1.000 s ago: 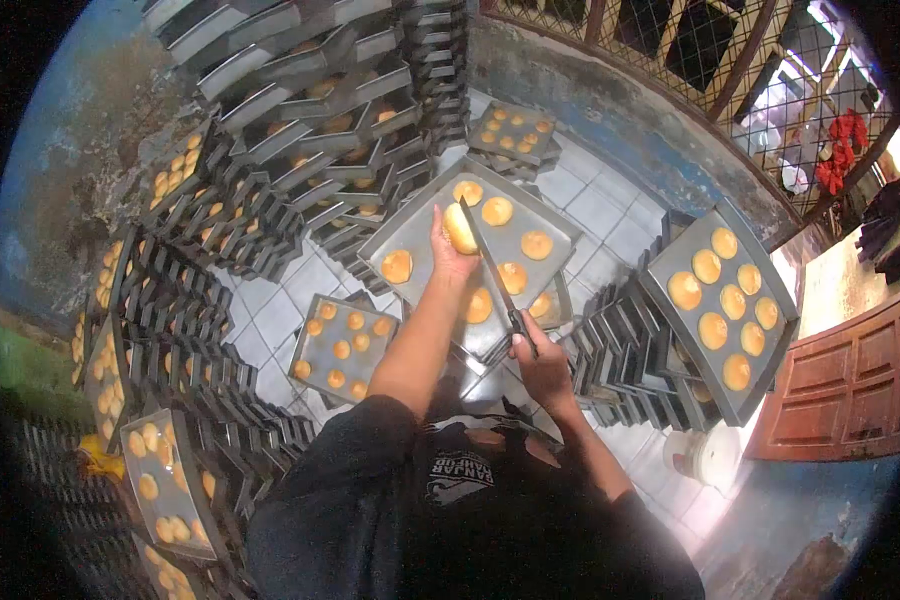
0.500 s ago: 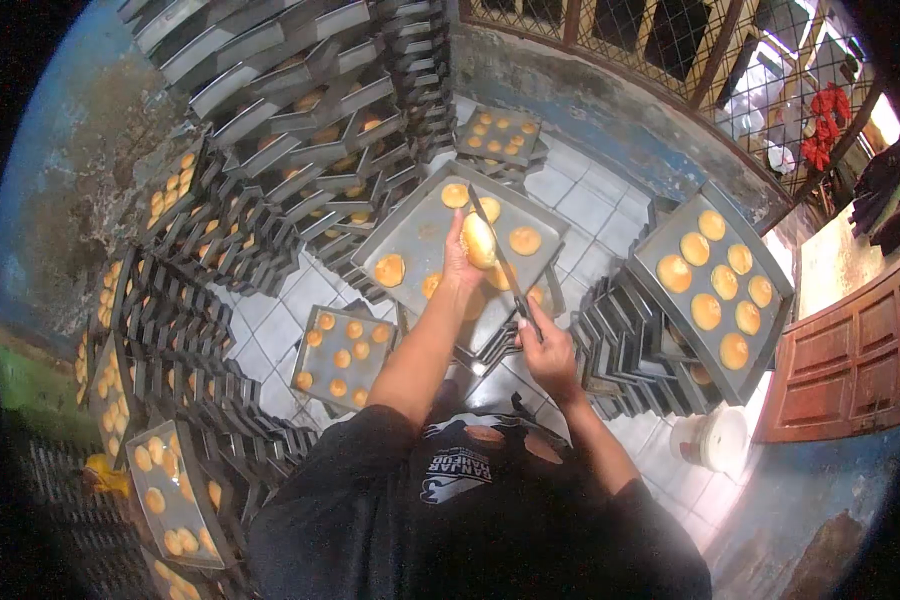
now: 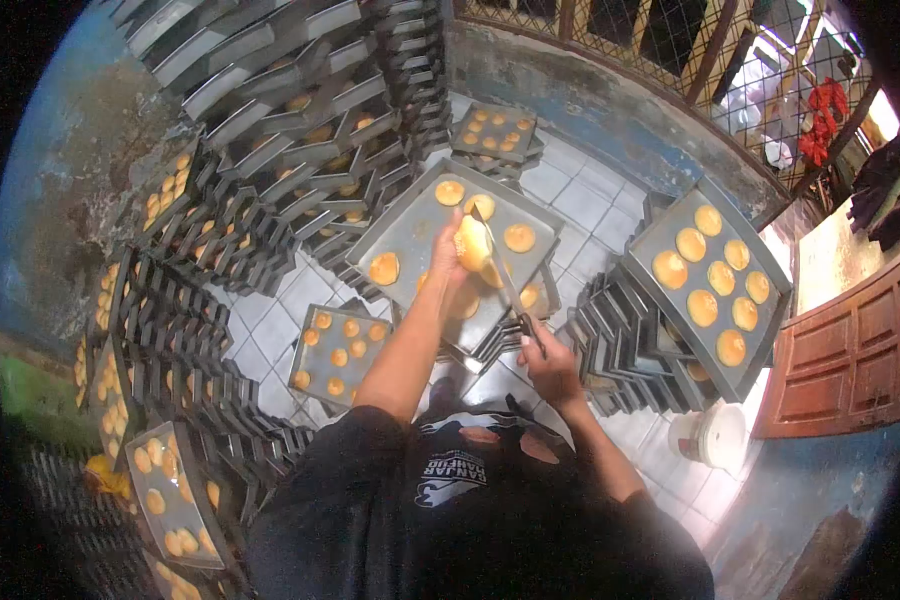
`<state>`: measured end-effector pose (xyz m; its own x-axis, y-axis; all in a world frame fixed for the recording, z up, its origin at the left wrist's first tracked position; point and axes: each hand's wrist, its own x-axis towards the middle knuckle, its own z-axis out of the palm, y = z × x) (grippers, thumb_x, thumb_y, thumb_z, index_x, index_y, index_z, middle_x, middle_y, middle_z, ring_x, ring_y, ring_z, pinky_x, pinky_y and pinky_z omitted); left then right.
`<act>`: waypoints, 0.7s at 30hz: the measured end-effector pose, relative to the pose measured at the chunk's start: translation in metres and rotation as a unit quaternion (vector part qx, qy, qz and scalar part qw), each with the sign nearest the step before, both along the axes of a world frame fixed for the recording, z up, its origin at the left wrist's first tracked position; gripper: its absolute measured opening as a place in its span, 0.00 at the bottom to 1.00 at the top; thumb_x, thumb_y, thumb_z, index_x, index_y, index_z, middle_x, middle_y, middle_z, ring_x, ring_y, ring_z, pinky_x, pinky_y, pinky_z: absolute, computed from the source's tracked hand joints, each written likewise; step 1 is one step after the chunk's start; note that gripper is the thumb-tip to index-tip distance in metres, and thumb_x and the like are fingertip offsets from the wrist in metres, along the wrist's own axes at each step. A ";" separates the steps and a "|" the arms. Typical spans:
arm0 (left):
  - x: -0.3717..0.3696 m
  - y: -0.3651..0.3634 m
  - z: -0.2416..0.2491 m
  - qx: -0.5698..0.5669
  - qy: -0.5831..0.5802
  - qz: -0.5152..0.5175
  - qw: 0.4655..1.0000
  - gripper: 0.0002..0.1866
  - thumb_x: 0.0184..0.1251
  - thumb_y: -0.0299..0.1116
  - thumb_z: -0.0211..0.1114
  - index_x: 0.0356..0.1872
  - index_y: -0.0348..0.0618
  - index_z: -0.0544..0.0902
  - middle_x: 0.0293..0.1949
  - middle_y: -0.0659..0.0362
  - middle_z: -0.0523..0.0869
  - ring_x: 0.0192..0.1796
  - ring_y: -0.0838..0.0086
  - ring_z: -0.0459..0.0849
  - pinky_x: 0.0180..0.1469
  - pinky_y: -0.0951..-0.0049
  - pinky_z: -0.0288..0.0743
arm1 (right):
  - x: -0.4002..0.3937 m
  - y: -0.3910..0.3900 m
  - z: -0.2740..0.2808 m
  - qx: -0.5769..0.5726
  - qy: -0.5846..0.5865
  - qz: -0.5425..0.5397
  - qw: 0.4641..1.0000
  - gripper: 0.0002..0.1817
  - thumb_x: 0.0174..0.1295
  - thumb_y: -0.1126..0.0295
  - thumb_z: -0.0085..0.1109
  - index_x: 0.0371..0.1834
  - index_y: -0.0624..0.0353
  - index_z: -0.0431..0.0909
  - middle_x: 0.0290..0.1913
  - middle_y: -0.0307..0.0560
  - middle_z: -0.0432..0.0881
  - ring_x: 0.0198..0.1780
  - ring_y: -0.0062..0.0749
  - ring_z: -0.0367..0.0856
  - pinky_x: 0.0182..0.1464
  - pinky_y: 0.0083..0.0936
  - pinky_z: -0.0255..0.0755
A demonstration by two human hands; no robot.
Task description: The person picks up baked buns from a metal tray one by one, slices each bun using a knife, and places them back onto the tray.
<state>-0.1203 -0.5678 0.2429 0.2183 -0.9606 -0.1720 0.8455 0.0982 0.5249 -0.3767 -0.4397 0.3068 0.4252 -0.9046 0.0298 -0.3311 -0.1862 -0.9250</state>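
A round golden bun (image 3: 470, 246) is gripped in my left hand (image 3: 447, 252), tilted up over a large metal tray (image 3: 407, 232). My right hand (image 3: 552, 368) is closed around the dark handle of a long knife (image 3: 508, 282). Its blade runs up along the bun's right side, with the tip just past the bun's far edge. Below my hands, more buns lie spaced out on the tray, such as a whole bun (image 3: 519, 237) at its right and another bun (image 3: 383, 268) at its left corner. Some are partly hidden by my hands and the knife.
Crosswise stacks of trays (image 3: 290, 130) rise at the back left. To the right stands another stack, topped by a tray of buns (image 3: 667, 310). A smaller tray (image 3: 322, 365) sits lower left. A white bucket (image 3: 715, 437) stands on the tiled floor (image 3: 583, 205) near a wooden door (image 3: 840, 355).
The knife has slid back toward my body along the bun, its tip now lower. The bun has turned slightly in my left hand, which stays nearly in place.
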 end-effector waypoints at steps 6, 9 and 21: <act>-0.045 0.014 -0.006 0.045 -0.054 -0.011 0.997 0.16 0.71 0.46 0.70 0.47 0.44 0.83 0.37 0.59 0.86 0.37 0.71 0.87 0.40 0.67 0.84 | 0.014 -0.042 0.013 0.101 -0.038 0.005 0.994 0.27 0.74 0.64 0.53 0.74 0.63 0.69 0.30 0.44 0.83 0.35 0.24 0.83 0.46 0.25 0.77; -0.027 0.006 -0.007 0.041 -0.054 -0.003 0.998 0.17 0.70 0.46 0.70 0.47 0.43 0.82 0.38 0.59 0.86 0.38 0.70 0.88 0.41 0.67 0.84 | 0.001 -0.037 0.000 0.075 -0.008 0.028 0.997 0.27 0.75 0.63 0.53 0.74 0.61 0.69 0.30 0.43 0.82 0.35 0.25 0.82 0.46 0.25 0.77; -0.062 0.027 0.006 0.079 -0.081 0.026 0.993 0.19 0.69 0.51 0.70 0.42 0.44 0.83 0.36 0.58 0.88 0.36 0.65 0.88 0.39 0.62 0.84 | -0.021 -0.035 0.002 0.083 -0.031 0.049 0.995 0.25 0.75 0.66 0.53 0.74 0.57 0.71 0.29 0.43 0.83 0.31 0.25 0.82 0.42 0.26 0.77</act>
